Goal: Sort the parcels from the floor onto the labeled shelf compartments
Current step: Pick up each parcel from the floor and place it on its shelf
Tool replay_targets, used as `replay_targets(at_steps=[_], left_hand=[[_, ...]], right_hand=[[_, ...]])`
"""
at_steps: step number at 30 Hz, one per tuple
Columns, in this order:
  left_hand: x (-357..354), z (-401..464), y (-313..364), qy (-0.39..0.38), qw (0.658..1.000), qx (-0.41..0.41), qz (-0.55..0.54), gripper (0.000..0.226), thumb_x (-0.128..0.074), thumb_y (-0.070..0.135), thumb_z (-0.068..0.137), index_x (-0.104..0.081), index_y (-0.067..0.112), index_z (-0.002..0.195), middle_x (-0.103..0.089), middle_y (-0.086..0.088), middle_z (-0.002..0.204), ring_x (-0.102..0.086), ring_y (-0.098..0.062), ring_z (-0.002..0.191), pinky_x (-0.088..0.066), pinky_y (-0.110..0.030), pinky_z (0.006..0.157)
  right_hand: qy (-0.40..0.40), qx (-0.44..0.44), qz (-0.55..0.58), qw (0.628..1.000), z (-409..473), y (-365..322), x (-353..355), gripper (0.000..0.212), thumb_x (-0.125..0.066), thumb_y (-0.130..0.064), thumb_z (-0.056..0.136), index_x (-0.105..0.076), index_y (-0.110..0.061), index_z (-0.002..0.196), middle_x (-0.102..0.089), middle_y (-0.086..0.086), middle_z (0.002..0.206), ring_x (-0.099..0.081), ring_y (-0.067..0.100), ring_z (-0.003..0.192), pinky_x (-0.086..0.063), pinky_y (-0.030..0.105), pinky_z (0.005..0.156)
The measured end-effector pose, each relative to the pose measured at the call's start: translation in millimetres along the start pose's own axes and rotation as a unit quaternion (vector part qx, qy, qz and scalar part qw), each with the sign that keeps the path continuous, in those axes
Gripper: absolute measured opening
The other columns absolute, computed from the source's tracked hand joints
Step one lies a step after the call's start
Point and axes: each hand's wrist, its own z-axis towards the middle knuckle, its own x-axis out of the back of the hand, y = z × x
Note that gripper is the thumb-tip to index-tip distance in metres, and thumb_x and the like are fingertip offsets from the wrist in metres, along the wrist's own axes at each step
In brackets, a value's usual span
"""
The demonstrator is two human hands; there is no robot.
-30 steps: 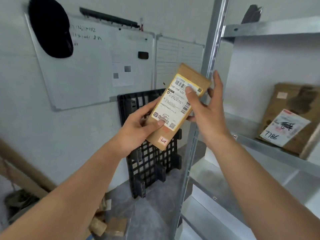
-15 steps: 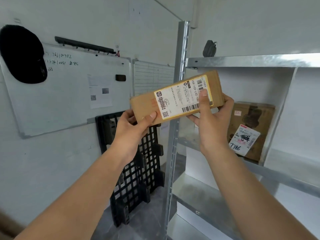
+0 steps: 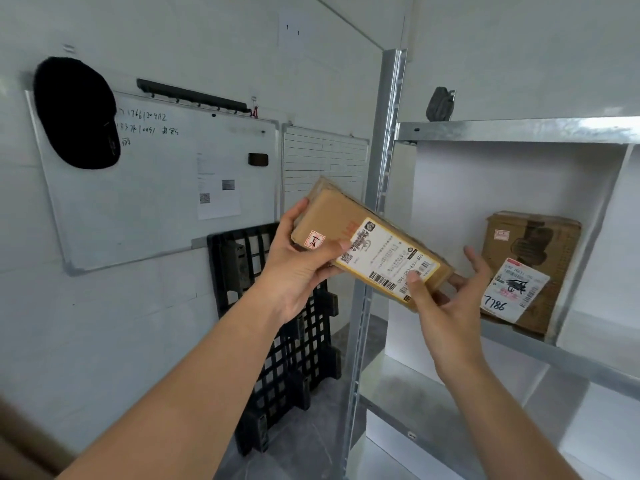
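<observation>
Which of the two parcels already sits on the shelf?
The darker brown parcel marked 7786, leaning in the shelf compartment at right. The other, lighter parcel is held in both hands.

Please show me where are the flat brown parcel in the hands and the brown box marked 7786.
flat brown cardboard parcel [image 3: 349, 220], head view, bare cardboard face
brown cardboard box marked 7786 [image 3: 550, 244], head view, upper front

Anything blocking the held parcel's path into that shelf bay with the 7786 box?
Nothing visible. The parcel, held by the left hand and right hand, is at the bay's open front. The 7786 box leans at the bay's right side; the left part looks free.
</observation>
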Motion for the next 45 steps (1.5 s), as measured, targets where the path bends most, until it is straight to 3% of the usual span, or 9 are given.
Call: replay_targets(at_steps=[2,6,10,14,22,26,31,35,45], left_hand=[[0.5,-0.2,0.5,0.003,1.0,0.0,0.016,0.093,-0.085,-0.013,0.071,-0.053,0.036,0.143,-0.059,-0.014,0.14,-0.069,-0.037,0.118,-0.06,-0.057,0.093],[-3.7,0.7,-0.6,0.02,0.998,-0.005,0.052,0.108,-0.091,0.001,0.065,-0.039,0.035,0.153,-0.07,-0.011,0.128,-0.071,-0.029,0.116,-0.057,-0.054,0.099],[-13.9,-1.9,-11.8,0.008,0.991,-0.006,0.13,0.069,-0.085,0.011,0.083,-0.05,0.015,0.143,-0.076,-0.01,0.12,-0.071,-0.026,0.117,-0.052,-0.053,0.108],[-13.8,-8.2,-32.6,-0.084,0.97,0.06,0.221,0.088,-0.088,0.044,0.079,-0.036,0.063,0.148,-0.068,0.001,0.135,-0.065,-0.022,0.126,-0.054,-0.059,0.102],[12.4,-12.3,-77.2,-0.146,0.96,0.081,0.225,0.07,-0.069,0.014,0.095,-0.038,0.04,0.153,-0.072,0.003,0.13,-0.072,-0.017,0.116,-0.063,-0.044,0.091],[27.4,-11.7,-103.6,-0.132,0.961,0.116,0.213,0.059,-0.075,0.023,0.081,-0.053,0.015,0.135,-0.071,-0.002,0.133,-0.074,-0.021,0.112,-0.063,-0.043,0.091],[55.1,-4.9,-142.7,-0.162,0.948,0.157,0.226,0.054,-0.08,0.006,0.082,-0.056,0.015,0.13,-0.072,-0.002,0.129,-0.072,-0.026,0.116,-0.061,-0.048,0.093],[66.2,2.3,-171.4,-0.201,0.929,0.169,0.259,0.059,-0.083,-0.001,0.079,-0.058,0.018,0.128,-0.071,0.002,0.131,-0.068,-0.021,0.123,-0.059,-0.04,0.099],[37.3,-7.5,-280.4,-0.302,0.88,0.219,0.295,0.069,-0.081,0.005,0.085,-0.056,0.023,0.147,-0.075,0.005,0.126,-0.07,-0.012,0.118,-0.055,-0.044,0.105]], right_hand=[[-0.028,0.015,-0.039,0.999,0.1,3.7,5.8,0.097,-0.079,-0.014,0.089,-0.021,-0.051,0.157,-0.04,-0.008,0.15,-0.064,0.0,0.116,-0.059,0.021,0.089],[-0.058,0.06,-0.134,0.987,2.8,11.2,8.3,0.057,-0.083,-0.033,0.085,-0.059,-0.043,0.136,-0.039,-0.026,0.151,-0.043,-0.003,0.142,-0.052,0.039,0.11],[-0.068,0.018,-0.065,0.995,-1.0,8.7,4.5,0.044,-0.082,-0.042,0.079,-0.061,-0.03,0.116,-0.07,-0.03,0.118,-0.074,0.013,0.108,-0.061,0.047,0.094],[-0.075,0.009,-0.09,0.993,-6.3,11.7,8.5,0.031,-0.069,-0.048,0.089,-0.061,-0.025,0.11,-0.075,-0.021,0.108,-0.074,0.007,0.1,-0.06,0.05,0.093],[-0.139,-0.052,-0.172,0.974,-8.4,38.0,45.1,0.01,-0.066,-0.03,0.101,-0.073,-0.026,0.107,-0.068,-0.03,0.125,-0.063,0.003,0.123,-0.051,0.033,0.105],[-0.163,-0.112,-0.182,0.963,-15.4,51.2,52.1,0.033,-0.073,-0.012,0.097,-0.067,-0.027,0.125,-0.07,-0.02,0.126,-0.068,0.008,0.119,-0.055,0.035,0.105],[-0.103,-0.18,-0.144,0.968,-31.7,84.8,58.0,0.038,-0.079,-0.001,0.088,-0.054,-0.02,0.109,-0.069,-0.003,0.129,-0.073,0.024,0.11,-0.061,0.049,0.093],[-0.099,-0.2,-0.155,0.962,-51.9,105.9,65.8,0.074,-0.081,-0.005,0.087,-0.049,-0.04,0.143,-0.065,-0.006,0.129,-0.067,0.025,0.121,-0.06,0.048,0.098],[0.006,-0.249,-0.234,0.94,-103.7,155.5,127.5,0.065,-0.069,-0.005,0.098,-0.051,-0.039,0.151,-0.067,-0.017,0.133,-0.063,0.021,0.128,-0.055,0.044,0.106]])
